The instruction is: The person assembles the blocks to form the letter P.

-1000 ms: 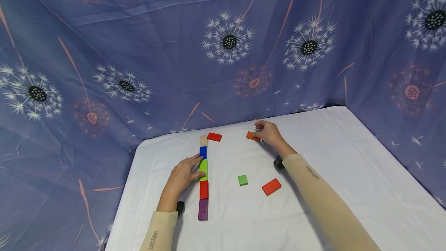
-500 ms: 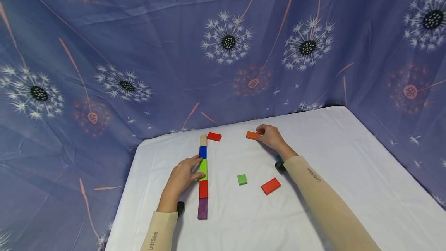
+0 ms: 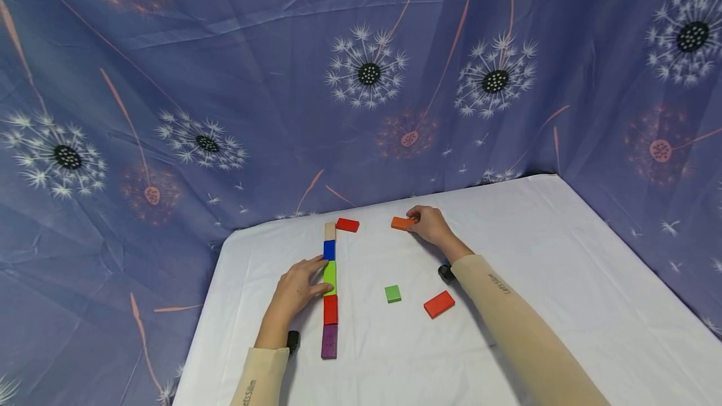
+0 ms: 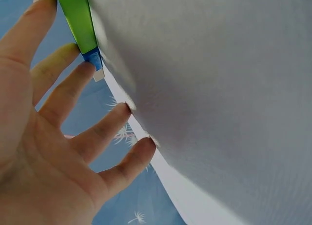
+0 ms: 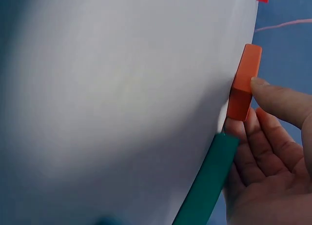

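My right hand (image 3: pixel 431 225) pinches an orange block (image 3: pixel 402 223) near the table's far edge; in the right wrist view the thumb lies on the orange block (image 5: pixel 245 81) with fingers at its end. To the left, a straight row runs away from me: purple block (image 3: pixel 329 341), red block (image 3: pixel 330 310), lime green block (image 3: pixel 329 277), blue block (image 3: pixel 329 250) and pale wooden block (image 3: pixel 329 231). Beside it is my left hand (image 3: pixel 296 287), thumb at the lime green block's near end, fingertips where lime green meets blue. Its fingers are spread in the left wrist view.
A red block (image 3: pixel 347 225) lies by the row's far end. Nearer me are a small green block (image 3: pixel 393 294) and another red block (image 3: pixel 439 304). A teal block (image 5: pixel 207 181) lies below the right hand, hidden in the head view. A dandelion-print curtain (image 3: pixel 271 111) borders the white table (image 3: pixel 406 362).
My right hand has closed its grip on the orange block and shifted it slightly left. The left hand stays at the row.
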Demonstrator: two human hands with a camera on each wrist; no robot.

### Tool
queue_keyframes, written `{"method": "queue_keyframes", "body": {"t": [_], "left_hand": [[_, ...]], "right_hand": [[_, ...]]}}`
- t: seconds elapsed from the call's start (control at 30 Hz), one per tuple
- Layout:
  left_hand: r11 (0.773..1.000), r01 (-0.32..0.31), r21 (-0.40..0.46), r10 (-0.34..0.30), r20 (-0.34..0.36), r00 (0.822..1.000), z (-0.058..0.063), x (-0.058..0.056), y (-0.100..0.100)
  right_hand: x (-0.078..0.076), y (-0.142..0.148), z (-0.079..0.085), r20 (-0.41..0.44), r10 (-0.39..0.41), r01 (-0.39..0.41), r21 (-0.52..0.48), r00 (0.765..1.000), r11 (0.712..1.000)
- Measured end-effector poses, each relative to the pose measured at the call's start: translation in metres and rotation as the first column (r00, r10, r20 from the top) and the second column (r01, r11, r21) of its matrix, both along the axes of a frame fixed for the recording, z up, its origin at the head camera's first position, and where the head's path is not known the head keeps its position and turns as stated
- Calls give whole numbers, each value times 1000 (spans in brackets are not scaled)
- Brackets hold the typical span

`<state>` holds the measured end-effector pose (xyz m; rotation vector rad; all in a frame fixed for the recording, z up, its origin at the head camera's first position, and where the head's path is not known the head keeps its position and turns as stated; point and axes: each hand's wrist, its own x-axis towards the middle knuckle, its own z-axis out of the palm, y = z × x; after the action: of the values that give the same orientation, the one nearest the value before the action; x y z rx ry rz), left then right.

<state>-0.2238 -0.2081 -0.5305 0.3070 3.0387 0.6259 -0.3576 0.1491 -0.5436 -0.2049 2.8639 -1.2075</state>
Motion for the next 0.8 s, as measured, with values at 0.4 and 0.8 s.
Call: {"method": "queue_keyframes", "body": {"t": [0.4,0.8], "left_hand": [[1000,-3,2,3,-6,1000,1,-1,0],[1000,-20,4,20,6,1000,0,-2,1]], "right_hand": [[-8,-23,-1,1,37,-37,-18,999,999],[-13,-47,0,38,52,-50,-51,998,997]]}}
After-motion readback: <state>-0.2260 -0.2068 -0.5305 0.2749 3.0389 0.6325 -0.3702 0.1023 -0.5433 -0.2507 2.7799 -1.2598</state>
